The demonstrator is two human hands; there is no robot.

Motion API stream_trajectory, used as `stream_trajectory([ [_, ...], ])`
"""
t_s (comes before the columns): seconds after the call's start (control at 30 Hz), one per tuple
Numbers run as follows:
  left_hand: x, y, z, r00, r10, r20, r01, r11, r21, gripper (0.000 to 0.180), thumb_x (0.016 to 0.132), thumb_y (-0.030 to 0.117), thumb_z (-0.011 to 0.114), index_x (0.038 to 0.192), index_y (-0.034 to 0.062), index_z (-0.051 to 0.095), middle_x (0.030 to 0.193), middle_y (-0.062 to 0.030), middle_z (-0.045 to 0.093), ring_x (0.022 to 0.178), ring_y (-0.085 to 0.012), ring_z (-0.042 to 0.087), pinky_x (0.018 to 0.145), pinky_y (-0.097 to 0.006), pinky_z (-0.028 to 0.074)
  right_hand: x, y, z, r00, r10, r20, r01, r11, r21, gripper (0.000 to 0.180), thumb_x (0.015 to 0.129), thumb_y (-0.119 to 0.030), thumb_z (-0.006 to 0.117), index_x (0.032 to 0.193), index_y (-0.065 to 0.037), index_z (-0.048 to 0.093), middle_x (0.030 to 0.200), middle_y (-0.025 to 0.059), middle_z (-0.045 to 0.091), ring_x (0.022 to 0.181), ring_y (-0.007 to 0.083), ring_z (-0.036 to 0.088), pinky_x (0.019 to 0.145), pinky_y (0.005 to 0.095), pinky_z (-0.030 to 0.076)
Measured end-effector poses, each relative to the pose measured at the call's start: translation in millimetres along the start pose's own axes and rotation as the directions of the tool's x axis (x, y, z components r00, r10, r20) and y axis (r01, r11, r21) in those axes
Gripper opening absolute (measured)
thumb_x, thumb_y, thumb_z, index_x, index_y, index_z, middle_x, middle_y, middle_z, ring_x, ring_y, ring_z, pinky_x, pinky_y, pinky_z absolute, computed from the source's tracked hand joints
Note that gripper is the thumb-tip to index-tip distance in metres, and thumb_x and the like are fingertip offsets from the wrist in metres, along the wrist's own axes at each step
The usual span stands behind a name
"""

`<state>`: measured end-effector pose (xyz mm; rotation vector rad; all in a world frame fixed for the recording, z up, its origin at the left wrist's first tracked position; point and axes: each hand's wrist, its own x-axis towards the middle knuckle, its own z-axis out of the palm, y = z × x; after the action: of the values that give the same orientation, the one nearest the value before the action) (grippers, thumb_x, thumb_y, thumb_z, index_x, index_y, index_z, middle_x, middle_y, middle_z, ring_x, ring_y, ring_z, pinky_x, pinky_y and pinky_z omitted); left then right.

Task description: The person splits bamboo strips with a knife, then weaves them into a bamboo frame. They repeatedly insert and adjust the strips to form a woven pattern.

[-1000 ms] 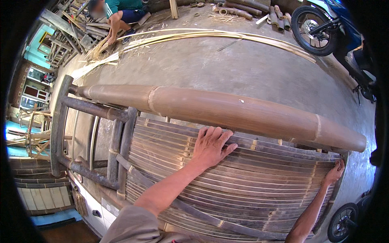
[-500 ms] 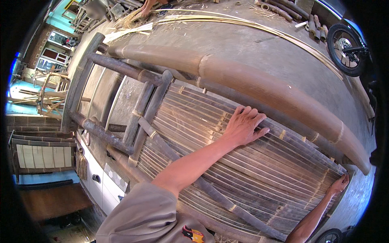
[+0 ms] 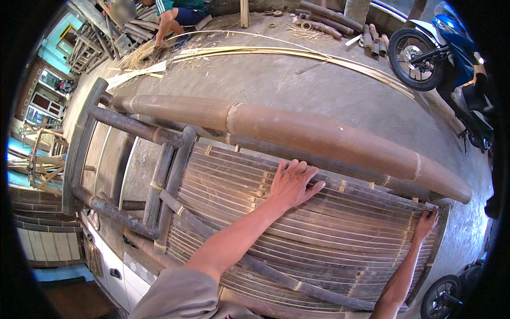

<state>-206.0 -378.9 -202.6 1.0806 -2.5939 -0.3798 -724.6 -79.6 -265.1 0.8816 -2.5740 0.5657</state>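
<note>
Showing at the lower edge, a grey-brown sleeve (image 3: 180, 295) covers the upper part of the left arm. Just past it spreads the slatted bamboo panel (image 3: 313, 239), its thin strips running lengthwise, with a dark bamboo pole (image 3: 271, 275) crossing its nearer part on a slant. The panel sits between the person and a thick brown pole (image 3: 303, 129), and both of the person's hands are at its far edge. The left hand (image 3: 291, 185) has a loose, open grip, palm down, fingertips at that edge, thumb spread. The right hand (image 3: 426, 223) touches the far right corner; so near the bent rim of the view, I cannot tell whether its grip is closed on the panel.

The step in hand looks to be steadying or setting the panel by its far edge. As a judgement, any next move calls for 2 hands working evenly and fingers kept out of the gap before the thick brown pole.

To the left, dark rails form an open frame (image 3: 125, 123) beside the panel. Beyond lies the concrete floor (image 3: 340, 90), with pale strips (image 3: 265, 51), a blue motorbike (image 3: 451, 26) at right and 1 crouching co-worker (image 3: 186, 17) at upper left.
</note>
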Motion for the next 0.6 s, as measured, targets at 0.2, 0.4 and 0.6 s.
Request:
stream_trajectory([
  [0.2, 2.1, 1.6, -2.1, 1.0, -0.008, -0.007, 0.008, 1.0, -0.019, 0.043, 0.094, 0.055, 0.059, 0.114, 0.0174, 0.066, 0.095, -0.0038, 0.058, 0.1, -0.0226, 0.053, 0.095, -0.042, 0.035, -5.9, -23.5, -10.6, 0.999, -0.039, 0.009, 0.039, 0.997, -0.068, 0.042, 0.098, -0.02, 0.056, 0.133, 0.002, 0.056, 0.129, 0.025, 0.059, 0.121, 0.0432, 0.052, 0.104, 0.0508, 0.04],
  [0.4, 2.8, 3.1, -3.5, 1.0, -0.023, -0.007, 0.022, 0.996, -0.081, 0.045, 0.092, 0.054, 0.061, 0.116, 0.0157, 0.067, 0.094, -0.006, 0.06, 0.098, -0.0258, 0.057, 0.095, -0.043, 0.037, -6.3, -22.0, -3.7, 1.0, -0.012, -0.02, 0.011, 0.998, -0.055, 0.04, 0.097, -0.019, 0.056, 0.131, 0.003, 0.058, 0.128, 0.0245, 0.06, 0.121, 0.0433, 0.053, 0.104, 0.0493, 0.042],
  [0.6, 4.6, 8.6, -2.7, 0.999, 0.021, -0.042, -0.022, 1.0, -0.005, 0.044, 0.092, 0.051, 0.062, 0.115, 0.0141, 0.067, 0.099, -0.0081, 0.063, 0.102, -0.0286, 0.058, 0.095, -0.047, 0.039, -11.3, -25.9, -2.7, 0.993, 0.024, -0.112, -0.039, 0.99, -0.132, 0.038, 0.091, -0.009, 0.054, 0.128, 0.001, 0.062, 0.122, 0.0231, 0.065, 0.111, 0.0392, 0.062, 0.1, 0.0451, 0.047],
])
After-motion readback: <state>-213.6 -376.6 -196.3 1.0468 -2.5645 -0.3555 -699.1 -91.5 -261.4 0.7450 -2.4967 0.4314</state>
